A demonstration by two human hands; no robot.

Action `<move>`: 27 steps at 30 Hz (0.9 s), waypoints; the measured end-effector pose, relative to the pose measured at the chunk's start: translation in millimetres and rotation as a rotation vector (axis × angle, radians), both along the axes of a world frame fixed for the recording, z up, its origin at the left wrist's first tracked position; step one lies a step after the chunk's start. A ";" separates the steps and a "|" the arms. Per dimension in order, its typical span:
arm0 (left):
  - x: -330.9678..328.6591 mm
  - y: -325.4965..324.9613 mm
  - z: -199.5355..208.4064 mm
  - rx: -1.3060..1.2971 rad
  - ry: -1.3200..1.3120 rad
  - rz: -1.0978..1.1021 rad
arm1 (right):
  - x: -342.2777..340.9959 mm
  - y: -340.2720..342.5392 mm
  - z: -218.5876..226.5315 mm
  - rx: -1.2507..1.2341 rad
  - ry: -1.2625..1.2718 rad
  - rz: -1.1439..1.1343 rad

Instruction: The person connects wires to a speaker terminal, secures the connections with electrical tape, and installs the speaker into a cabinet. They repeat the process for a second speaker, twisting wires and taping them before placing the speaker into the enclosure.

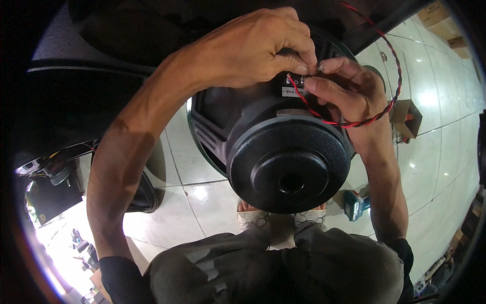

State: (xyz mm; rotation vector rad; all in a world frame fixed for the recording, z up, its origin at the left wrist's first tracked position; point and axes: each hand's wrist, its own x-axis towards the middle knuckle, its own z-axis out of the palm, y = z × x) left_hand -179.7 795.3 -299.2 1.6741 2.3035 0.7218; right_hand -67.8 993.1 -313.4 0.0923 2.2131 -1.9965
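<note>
A large black loudspeaker driver [288,159] stands with its round magnet toward me and its ribbed basket behind. On the basket is a small terminal block [294,81] above a white label. A twisted red and black speaker wire [398,76] loops down over my right wrist. Its red strand reaches the terminal's left side; the black strand disappears under my right fingers. At the terminal, my left hand [276,48] pinches something tiny between thumb and forefinger. My right hand [349,88] meets it there, thumb and forefinger closing around the black strand's end, which is mostly hidden.
A dark cabinet [71,101] lies to the left and behind the driver. On the tiled floor are a teal cordless tool [354,205] and an open small cardboard box [406,119] at right. Cartons [439,20] stand far right. My sandalled feet are below the magnet.
</note>
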 end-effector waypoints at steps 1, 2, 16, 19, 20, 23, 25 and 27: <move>0.5 0.0 -1.9 0.009 -0.019 0.042 | -0.7 2.5 -1.6 -0.023 -0.014 0.021; 1.0 0.0 -3.5 0.018 -0.038 0.085 | 0.6 4.1 -3.5 -0.037 -0.019 0.017; 7.0 -2.9 -16.6 0.046 -0.447 0.231 | -17.3 6.9 7.0 0.262 -0.111 0.135; 7.9 -3.7 -15.1 0.027 -0.389 0.182 | -21.1 7.1 6.3 0.214 -0.159 0.159; 7.8 -4.2 -14.3 0.037 -0.372 0.165 | -21.4 7.2 4.5 0.157 -0.154 0.162; 4.6 -5.4 -10.2 0.038 -0.298 0.117 | -19.4 5.8 -3.4 0.144 -0.033 0.172; 3.2 -6.8 -5.9 0.038 -0.257 0.142 | -18.8 2.0 -10.5 0.068 0.088 0.140; 4.4 -9.2 -1.1 0.049 -0.227 0.218 | -17.9 -2.9 -16.6 -0.042 0.160 0.110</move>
